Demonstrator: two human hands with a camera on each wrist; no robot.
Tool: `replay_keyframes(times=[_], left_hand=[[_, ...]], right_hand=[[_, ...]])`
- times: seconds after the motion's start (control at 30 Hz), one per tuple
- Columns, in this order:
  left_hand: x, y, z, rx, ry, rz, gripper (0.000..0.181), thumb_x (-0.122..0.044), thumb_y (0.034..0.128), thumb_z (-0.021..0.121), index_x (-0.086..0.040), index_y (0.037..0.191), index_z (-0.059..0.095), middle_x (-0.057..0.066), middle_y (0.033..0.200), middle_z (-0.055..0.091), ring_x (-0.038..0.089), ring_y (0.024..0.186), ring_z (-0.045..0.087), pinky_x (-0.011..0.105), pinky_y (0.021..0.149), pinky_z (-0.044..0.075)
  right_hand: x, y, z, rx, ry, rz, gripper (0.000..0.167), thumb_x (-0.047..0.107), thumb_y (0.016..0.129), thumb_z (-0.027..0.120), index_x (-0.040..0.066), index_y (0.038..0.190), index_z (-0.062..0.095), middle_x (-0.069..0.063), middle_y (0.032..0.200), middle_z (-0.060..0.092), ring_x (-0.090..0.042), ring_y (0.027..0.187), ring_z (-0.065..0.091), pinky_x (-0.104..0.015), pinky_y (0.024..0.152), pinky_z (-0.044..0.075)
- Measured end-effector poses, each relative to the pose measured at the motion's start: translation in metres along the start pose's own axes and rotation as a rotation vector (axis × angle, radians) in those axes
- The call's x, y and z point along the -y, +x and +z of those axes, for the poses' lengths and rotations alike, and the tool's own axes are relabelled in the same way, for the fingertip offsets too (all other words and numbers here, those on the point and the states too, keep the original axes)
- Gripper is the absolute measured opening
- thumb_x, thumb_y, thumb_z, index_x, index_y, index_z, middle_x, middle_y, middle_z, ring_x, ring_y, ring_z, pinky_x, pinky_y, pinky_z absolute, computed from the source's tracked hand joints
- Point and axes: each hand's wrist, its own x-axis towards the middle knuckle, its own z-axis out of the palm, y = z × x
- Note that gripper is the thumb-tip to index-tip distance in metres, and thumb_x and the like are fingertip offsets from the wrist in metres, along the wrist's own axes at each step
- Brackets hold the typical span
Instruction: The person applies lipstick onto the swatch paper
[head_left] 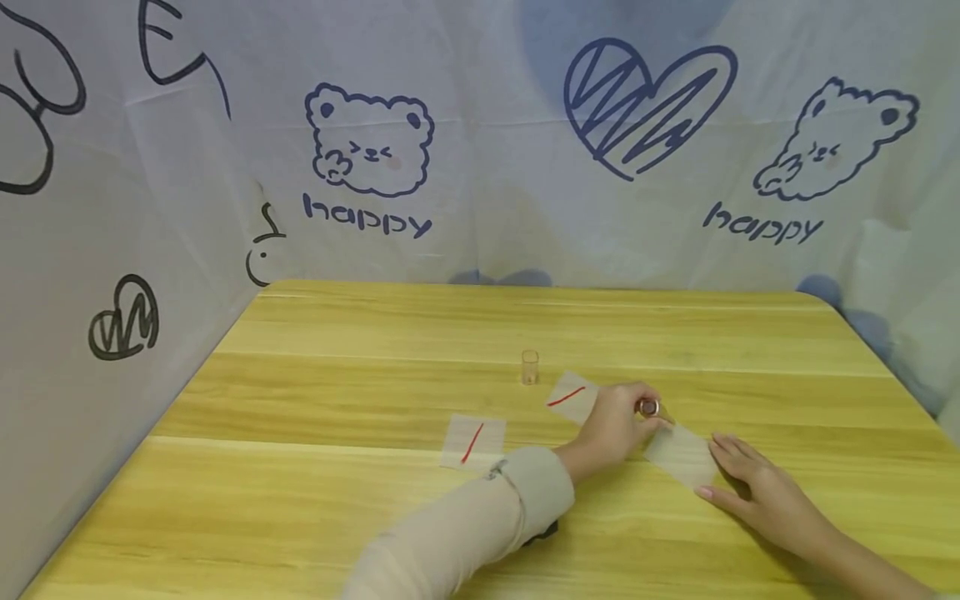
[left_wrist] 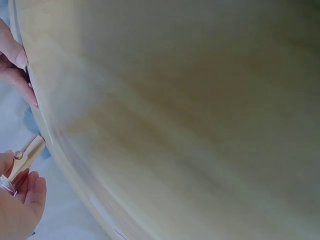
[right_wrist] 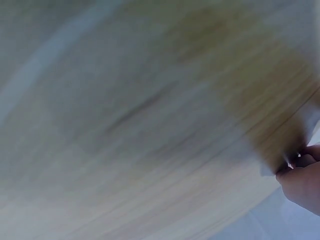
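My left hand (head_left: 617,421) grips a lipstick (head_left: 648,407), its metallic round end facing the head camera. In the left wrist view the same lipstick (left_wrist: 31,149) shows as a shiny pinkish-gold tube between the fingers. Just below it lies a translucent paper square (head_left: 681,457) with no visible mark. The right hand (head_left: 772,498) rests at that square's right side, thumb and fingers stretched out along its edge. Partly behind the left hand is another square (head_left: 567,392) bearing a red stroke. A third square (head_left: 474,442), also red-stroked, lies left of the left wrist.
A small clear cap (head_left: 530,367) stands upright on the wooden table (head_left: 337,392), behind the squares. White cloth (head_left: 480,192) with drawn bears and hearts hangs around the back and left side. Something small and dark (head_left: 542,533) shows under the left sleeve.
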Motion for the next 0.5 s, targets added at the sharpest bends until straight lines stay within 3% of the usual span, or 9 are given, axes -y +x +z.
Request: replay_keyframes(times=[0.5], left_hand=[[-0.0061,0.0048,0.0048,0.036,0.054,-0.021,0.025,-0.018,0.0819,0.069,-0.006,0.104,0.068,-0.002,0.09,0.07,0.0,0.083,0.063,0.001,0.068,0.044]], right_hand=[[-0.0009,-0.001,0.0018,-0.001,-0.013,0.007,0.069,0.028,0.079,0.072,-0.014,0.128,0.045,-0.037,0.134,0.04,-0.055,0.118,0.04,-0.065,0.086,0.039]])
